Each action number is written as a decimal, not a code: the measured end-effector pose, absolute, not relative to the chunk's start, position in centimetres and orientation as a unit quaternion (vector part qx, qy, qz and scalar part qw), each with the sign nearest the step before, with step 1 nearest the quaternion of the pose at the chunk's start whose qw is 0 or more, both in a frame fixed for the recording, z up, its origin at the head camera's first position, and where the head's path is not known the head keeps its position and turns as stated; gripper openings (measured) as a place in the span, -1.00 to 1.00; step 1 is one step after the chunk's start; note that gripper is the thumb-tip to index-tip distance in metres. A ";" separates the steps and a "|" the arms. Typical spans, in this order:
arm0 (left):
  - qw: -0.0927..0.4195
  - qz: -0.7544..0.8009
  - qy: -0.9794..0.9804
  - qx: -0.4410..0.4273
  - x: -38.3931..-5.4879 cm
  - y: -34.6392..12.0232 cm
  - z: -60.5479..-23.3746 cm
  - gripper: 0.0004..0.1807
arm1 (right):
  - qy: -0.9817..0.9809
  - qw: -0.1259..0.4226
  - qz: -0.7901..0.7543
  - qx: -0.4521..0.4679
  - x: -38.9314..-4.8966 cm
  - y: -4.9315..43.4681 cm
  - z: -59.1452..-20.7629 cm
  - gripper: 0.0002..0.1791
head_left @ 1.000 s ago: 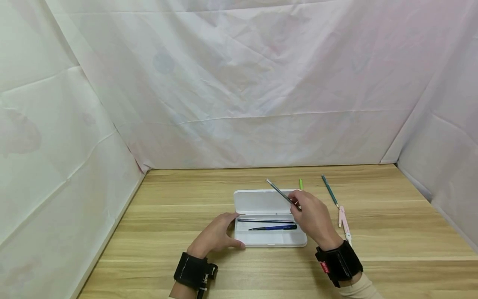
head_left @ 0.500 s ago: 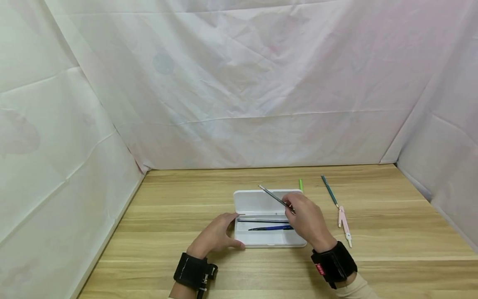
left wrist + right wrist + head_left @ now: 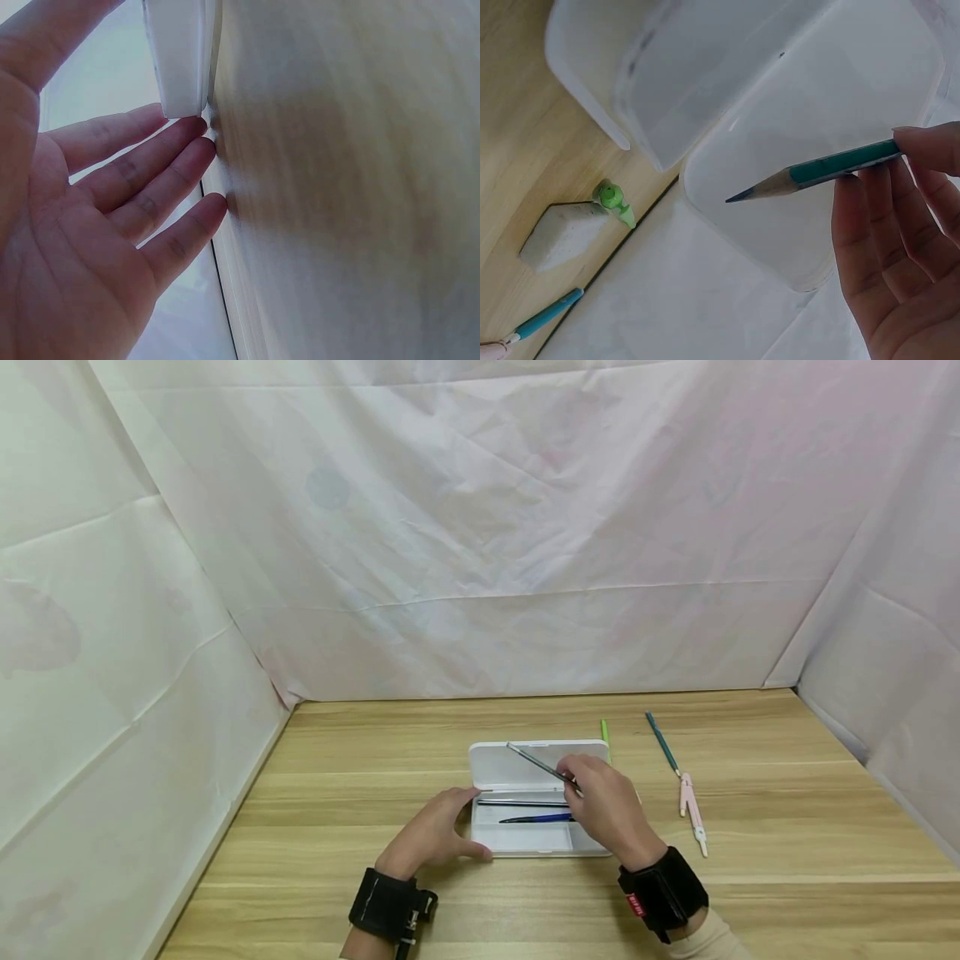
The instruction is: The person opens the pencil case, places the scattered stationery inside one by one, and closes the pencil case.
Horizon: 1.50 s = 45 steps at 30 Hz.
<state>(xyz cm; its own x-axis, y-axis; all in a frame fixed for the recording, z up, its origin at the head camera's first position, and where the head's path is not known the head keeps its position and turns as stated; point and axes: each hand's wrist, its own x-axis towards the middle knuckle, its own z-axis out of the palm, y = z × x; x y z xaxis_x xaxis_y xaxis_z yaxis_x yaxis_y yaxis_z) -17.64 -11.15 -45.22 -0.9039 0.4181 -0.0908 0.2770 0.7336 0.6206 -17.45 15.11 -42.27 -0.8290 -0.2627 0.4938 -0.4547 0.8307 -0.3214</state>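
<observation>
A white pencil case (image 3: 525, 838) lies with its lid raised, holding a dark slender stick (image 3: 517, 803) and a blue pen (image 3: 534, 818). At its left end my left hand (image 3: 431, 833) rests, thumb by the front corner and forefinger by the back. The left wrist view shows that hand's fingers (image 3: 176, 176) stretched out, tips at the tabletop and the case's end. Above the tray my right hand (image 3: 609, 802) pinches a green pencil (image 3: 840, 163) between thumb and fingers. Its sharpened dark point faces away from the palm, and the other end is hidden by the hand.
To the right lies a pink compass (image 3: 695, 814) with a teal pencil (image 3: 662, 741) at its top. A light green object (image 3: 604, 731) sits behind the lid's right corner. Beside it in the right wrist view is a white block (image 3: 564, 234). White cloth (image 3: 480, 527) walls the table.
My right hand has moved left and slightly lower over the case, carrying the pencil with it. The left hand and the case have stayed put.
</observation>
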 end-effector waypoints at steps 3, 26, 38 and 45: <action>0.113 0.313 0.924 0.189 -17.7 -11.2 -45.3 0.03 | -0.931 0.219 0.218 0.193 -17.4 15.0 -42.4 -0.78; 0.110 0.310 0.925 0.191 -17.6 -11.2 -45.2 0.03 | -0.935 0.203 0.206 0.205 -17.6 14.4 -43.6 -0.79; 0.108 0.313 0.923 0.196 -17.6 -11.2 -45.3 0.04 | -0.940 0.194 0.185 0.212 -17.5 14.1 -43.9 -0.79; 0.108 0.312 0.923 0.198 -17.7 -11.2 -45.3 0.04 | -0.946 0.180 0.175 0.206 -17.5 13.8 -44.1 -0.81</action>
